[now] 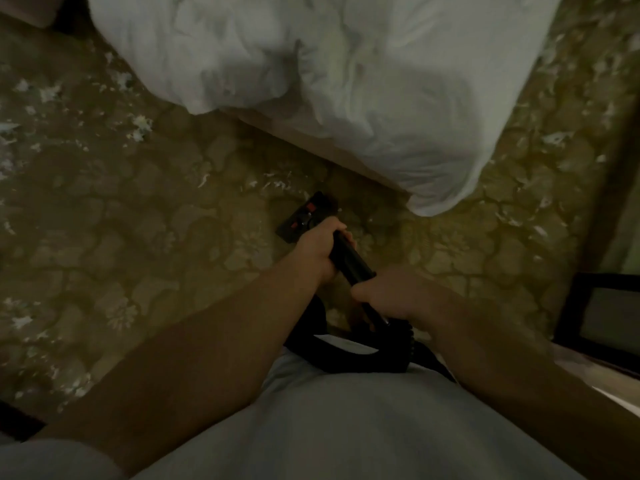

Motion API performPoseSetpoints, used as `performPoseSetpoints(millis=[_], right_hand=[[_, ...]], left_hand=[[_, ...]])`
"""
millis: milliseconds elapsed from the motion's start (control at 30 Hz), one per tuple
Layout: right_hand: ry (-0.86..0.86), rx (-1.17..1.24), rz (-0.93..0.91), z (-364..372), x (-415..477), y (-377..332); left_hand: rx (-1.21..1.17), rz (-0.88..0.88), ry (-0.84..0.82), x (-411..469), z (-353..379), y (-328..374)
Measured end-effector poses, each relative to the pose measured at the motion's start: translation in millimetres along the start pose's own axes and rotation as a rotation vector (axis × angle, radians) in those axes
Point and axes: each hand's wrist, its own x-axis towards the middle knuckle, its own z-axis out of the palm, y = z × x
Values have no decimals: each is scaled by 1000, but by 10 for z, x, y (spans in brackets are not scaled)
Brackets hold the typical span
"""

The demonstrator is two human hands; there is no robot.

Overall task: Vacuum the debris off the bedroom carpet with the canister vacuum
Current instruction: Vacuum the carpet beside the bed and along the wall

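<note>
Black vacuum wand (350,259) slants down to its floor head (302,218) on the patterned carpet (138,216); white debris (141,124) lies scattered left.

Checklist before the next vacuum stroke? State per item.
1. Grip: left hand holds wand: ok.
2. Grip: right hand holds wand nearer the body: ok.
3. Contact: head down on carpet: ok.
4. Path: debris just ahead of head cleared: not ok; more lies far left.
5. Clearance: duvet corner apart from head: ok, but close.
6. Suction on: cannot tell.
</note>
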Motion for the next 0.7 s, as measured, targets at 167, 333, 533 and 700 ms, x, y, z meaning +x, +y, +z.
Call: performPoseSetpoints(millis=[167,333,533,700], right_hand=[[45,111,80,-368,-199,763],[88,214,102,-612,-352,1255],[87,278,105,-720,-396,1316],[97,209,110,-619,-188,896]], left_hand=[[100,-63,-71,51,707,-588],[187,-68,-109,77,1206,-981],[213,-51,-120,73,1356,-961],[186,-34,-78,153,1095,-570]])
